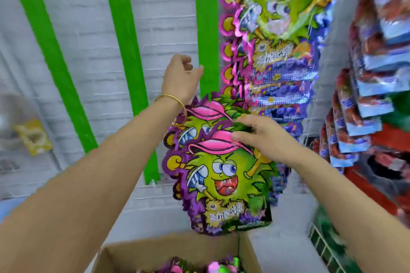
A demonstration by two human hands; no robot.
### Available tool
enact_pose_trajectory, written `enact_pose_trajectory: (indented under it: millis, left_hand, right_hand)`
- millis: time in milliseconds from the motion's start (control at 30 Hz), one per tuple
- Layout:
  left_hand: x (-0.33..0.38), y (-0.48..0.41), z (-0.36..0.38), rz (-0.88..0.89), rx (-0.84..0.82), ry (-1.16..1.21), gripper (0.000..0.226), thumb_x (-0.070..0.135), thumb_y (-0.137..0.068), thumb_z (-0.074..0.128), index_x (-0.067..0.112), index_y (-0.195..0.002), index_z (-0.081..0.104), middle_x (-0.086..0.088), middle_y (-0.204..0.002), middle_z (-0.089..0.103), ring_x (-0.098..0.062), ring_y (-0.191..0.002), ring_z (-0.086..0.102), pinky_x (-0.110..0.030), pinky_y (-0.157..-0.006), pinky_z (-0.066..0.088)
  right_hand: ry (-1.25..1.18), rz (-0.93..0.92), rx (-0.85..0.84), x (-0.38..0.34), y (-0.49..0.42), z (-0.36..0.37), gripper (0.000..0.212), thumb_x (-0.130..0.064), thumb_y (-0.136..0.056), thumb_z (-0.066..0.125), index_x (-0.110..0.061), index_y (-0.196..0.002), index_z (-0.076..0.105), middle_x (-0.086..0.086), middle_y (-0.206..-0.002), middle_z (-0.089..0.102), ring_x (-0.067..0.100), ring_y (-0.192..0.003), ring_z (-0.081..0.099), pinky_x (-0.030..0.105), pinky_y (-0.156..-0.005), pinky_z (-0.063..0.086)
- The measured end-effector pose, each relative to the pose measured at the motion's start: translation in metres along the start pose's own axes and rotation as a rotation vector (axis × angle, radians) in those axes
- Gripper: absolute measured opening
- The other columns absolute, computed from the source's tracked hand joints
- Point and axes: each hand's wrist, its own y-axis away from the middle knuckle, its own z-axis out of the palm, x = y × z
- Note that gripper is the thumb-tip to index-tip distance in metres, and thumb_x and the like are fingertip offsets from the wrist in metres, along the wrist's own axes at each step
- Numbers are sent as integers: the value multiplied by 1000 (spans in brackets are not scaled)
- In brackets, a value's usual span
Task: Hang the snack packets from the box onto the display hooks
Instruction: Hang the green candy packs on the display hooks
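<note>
Right hand: the right hand (259, 135) pinches the top of the front shiny foil snack packet (224, 175), right at the pink cap. I'm guessing the hang hole is there, so it can be steered onto a hook.
Left hand: the left hand (180, 75) is up at 11 o'clock from the packet, beside the green vertical strip (206, 29), with its fingers curled. No hook shows, so I can't tell if it holds anything. Probably it's reaching for the peg.
Packet look: die-cut and glossy, with a green spiky cartoon face and a jagged purple edge. A couple more of the same sit just behind it.
Where it is: held up against the wall, with the brown cardboard box (166, 250) at 6 o'clock below it and spare packets (221, 267) inside.
Already up: the hung stack (281, 29) of the same design at 1 o'clock.
</note>
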Motion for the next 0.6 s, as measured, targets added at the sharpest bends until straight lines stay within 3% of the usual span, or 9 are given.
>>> enact_pose_trajectory:
  millis: [67, 133, 200, 267, 400, 500, 600]
  left_hand:
    - [6, -11, 2, -34, -62, 54, 31, 17, -88, 57, 1, -114, 52, -11, -96, 62, -12, -82, 58, -26, -72, 44]
    - [10, -20, 2, -53, -129, 125, 8, 16, -90, 55, 9, -89, 58, 3, -65, 63, 2, -54, 56, -23, -57, 43]
    - [12, -25, 0, -75, -174, 123, 27, 20, -90, 55, 16, -64, 49, 10, -41, 48, 2, -38, 45, -21, -52, 39]
    - [13, -28, -3, -69, -207, 88, 35, 25, -89, 56, 16, -59, 43, 6, -43, 42, -1, -38, 40, -18, -48, 37]
    - [20, -31, -11, -15, -269, -8, 29, 30, -88, 56, 13, -65, 53, -3, -60, 44, -6, -49, 40, -17, -44, 32]
    - [26, -35, -13, -60, -284, -5, 36, 31, -89, 54, 16, -58, 48, -3, -59, 45, -12, -53, 40, -14, -42, 32]
    - [29, -36, -13, -95, -272, 10, 39, 31, -90, 53, 17, -54, 47, -3, -57, 45, -16, -54, 38, -26, -55, 31]
  right_hand:
    - [12, -51, 36, -7, -16, -10, 22, -21, -88, 61, -5, -103, 63, 4, -91, 61, 15, -81, 55, 29, -73, 42]
    - [44, -73, 65, -14, -33, -18, 20, -19, -89, 61, 0, -94, 62, 6, -78, 55, 12, -69, 46, 26, -63, 35]
    - [87, -85, 119, -20, -51, -25, 21, -18, -89, 60, 3, -86, 59, 2, -67, 46, 10, -60, 39, 26, -57, 29]
    - [131, -102, 191, -27, -68, -31, 22, -19, -88, 61, 0, -79, 56, 1, -64, 43, 13, -60, 38, 30, -59, 28]
    - [258, -80, 315, -40, -96, -39, 28, -26, -88, 61, -17, -66, 46, -4, -61, 41, 20, -67, 42, 32, -61, 30]
    - [342, -77, 370, -47, -107, -40, 19, -30, -87, 60, -19, -76, 50, -2, -67, 47, 22, -74, 47, 35, -66, 39]
    - [389, -78, 430, -54, -108, -38, 15, -31, -88, 59, -16, -87, 55, 0, -77, 49, 23, -78, 49, 33, -65, 37]
